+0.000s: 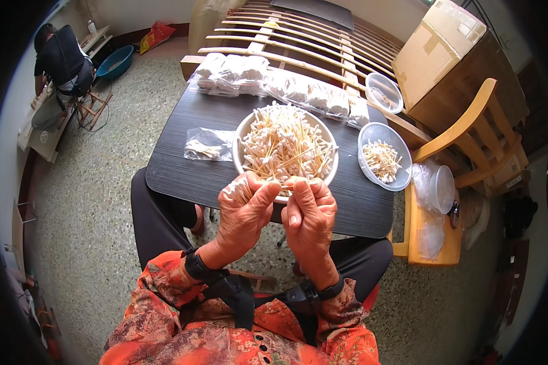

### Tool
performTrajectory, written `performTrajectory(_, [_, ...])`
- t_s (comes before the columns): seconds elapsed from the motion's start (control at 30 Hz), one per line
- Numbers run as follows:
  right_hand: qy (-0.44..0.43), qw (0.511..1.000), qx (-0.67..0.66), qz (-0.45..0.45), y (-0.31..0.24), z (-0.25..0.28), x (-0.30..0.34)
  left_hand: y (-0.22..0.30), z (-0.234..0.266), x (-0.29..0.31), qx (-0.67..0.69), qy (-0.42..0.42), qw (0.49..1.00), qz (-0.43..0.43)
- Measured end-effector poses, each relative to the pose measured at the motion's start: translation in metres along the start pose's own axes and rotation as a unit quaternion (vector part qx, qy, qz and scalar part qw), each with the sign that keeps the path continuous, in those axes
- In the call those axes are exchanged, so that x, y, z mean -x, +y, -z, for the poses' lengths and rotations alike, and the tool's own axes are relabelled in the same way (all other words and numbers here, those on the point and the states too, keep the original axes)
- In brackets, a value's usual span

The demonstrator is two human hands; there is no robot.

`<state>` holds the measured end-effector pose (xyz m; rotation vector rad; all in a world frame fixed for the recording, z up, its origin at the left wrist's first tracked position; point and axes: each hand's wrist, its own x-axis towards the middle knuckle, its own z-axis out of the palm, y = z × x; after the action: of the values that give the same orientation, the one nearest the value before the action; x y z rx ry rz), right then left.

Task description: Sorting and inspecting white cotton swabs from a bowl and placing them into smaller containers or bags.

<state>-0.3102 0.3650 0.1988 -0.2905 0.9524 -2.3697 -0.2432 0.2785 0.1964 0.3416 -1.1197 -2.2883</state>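
Mid-frame, the left hand (245,212) curls around cotton swabs (239,190)! The right hand (311,212) pinches closed, its hold unclear. Just above: a heaped white bowl (335,159).

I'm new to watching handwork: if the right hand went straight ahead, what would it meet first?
Likely the heaped cotton swabs in the white bowl, just beyond the right hand; depth is unclear.

At the near rim of a white bowl (333,166) heaped with cotton swabs (286,140), the left hand (245,204) is curled around several swabs, with the right hand (310,212), fingers bent in, just beside it. On the dark table (178,170), a clear packet (208,145) lies left of the bowl, a clear tub (385,132) of swabs right of it, bagged bundles (315,96) behind it.
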Motion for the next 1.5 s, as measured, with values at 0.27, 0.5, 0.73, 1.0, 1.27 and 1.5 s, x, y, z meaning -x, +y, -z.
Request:
performTrajectory(0.27, [0.001,0.992,-0.091,-0.090,0.003,0.000,0.002,-0.003,-0.007,0.006,-0.164,-0.011,0.980,-0.115])
performTrajectory(0.5, [-0.042,0.989,-0.108,-0.095,0.004,0.002,0.003,-0.013,0.005,0.003,-0.182,-0.009,0.973,-0.139])
performTrajectory(0.73, [-0.003,0.999,0.030,0.010,0.008,-0.004,0.005,-0.007,0.010,-0.007,0.083,-0.032,0.994,0.057])
performTrajectory(1.0, [-0.001,0.989,0.114,0.095,0.014,-0.005,0.008,-0.001,0.002,-0.004,0.170,-0.025,0.977,0.127])
performTrajectory(1.27, [-0.001,0.992,0.115,0.051,0.015,-0.004,0.010,-0.009,0.002,0.002,0.036,-0.020,0.998,0.043])
performTrajectory(1.5, [-0.051,0.980,0.164,0.105,0.016,-0.005,0.009,0.000,0.004,-0.004,0.105,0.005,0.994,0.024])
